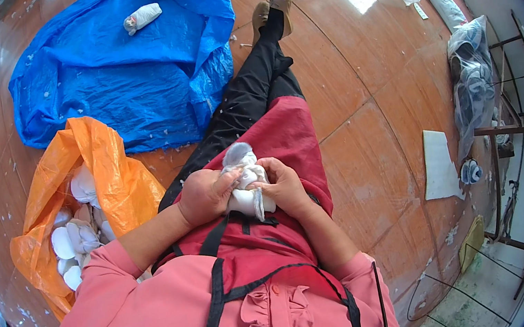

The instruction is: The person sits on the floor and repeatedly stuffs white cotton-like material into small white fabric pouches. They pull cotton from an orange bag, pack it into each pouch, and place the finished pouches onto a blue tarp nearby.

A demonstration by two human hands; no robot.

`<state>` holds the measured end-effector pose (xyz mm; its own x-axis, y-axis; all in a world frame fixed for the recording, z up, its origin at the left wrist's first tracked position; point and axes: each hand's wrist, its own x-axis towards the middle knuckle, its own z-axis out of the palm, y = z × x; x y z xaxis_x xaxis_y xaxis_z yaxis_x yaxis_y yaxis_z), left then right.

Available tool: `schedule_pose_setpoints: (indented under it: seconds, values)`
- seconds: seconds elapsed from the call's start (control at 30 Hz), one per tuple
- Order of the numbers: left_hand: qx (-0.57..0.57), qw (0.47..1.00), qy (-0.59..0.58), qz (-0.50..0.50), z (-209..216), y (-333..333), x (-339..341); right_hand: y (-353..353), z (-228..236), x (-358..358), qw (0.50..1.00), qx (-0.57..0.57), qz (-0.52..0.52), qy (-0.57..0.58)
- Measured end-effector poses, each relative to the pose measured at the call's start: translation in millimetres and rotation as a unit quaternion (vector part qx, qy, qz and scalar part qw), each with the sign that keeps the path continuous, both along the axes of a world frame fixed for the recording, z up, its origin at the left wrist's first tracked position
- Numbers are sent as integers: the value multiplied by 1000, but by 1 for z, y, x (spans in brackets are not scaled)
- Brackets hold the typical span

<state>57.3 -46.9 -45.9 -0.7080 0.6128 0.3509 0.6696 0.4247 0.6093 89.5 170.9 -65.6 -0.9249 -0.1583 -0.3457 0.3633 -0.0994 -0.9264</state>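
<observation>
Your left hand (203,193) grips the white bundle (244,171) from nine o'clock and your right hand (285,186) from three, above your red apron (283,133), so it could slip loose if either grip slackens.

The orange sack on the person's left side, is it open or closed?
Open: the mouth of the orange sack gapes, and white pieces show inside. How deep they go is hidden.

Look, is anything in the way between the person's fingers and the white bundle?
Nothing visible is in the way. The left fingers and right fingers both touch the white bundle. The open orange bag is off to the left, not between them.
</observation>
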Motion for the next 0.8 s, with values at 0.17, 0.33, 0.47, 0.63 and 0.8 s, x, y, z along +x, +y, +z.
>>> schedule_pose_setpoints:
  seconds: [0.17, 0.33, 0.47, 0.63, 0.8]
  values:
    - [-10, 999, 4, -35, 7, 3, -3, -3, -2, -4, 989, 144, 16, 9]
    - [-1, 998, 40, -57, 18, 10, -5, -9, -16, 6, 998, 46, -37, -8]
    - [-26, 995, 69, -63, 24, 20, 8, -5, -19, 7, 998, 14, -55, 28]
    - [-18, 990, 120, -77, 29, 33, 9, -2, -18, 9, 985, -126, -118, 28]
    - [-36, 984, 156, -77, 48, 32, 6, 4, -4, 8, 975, -175, -135, 19]
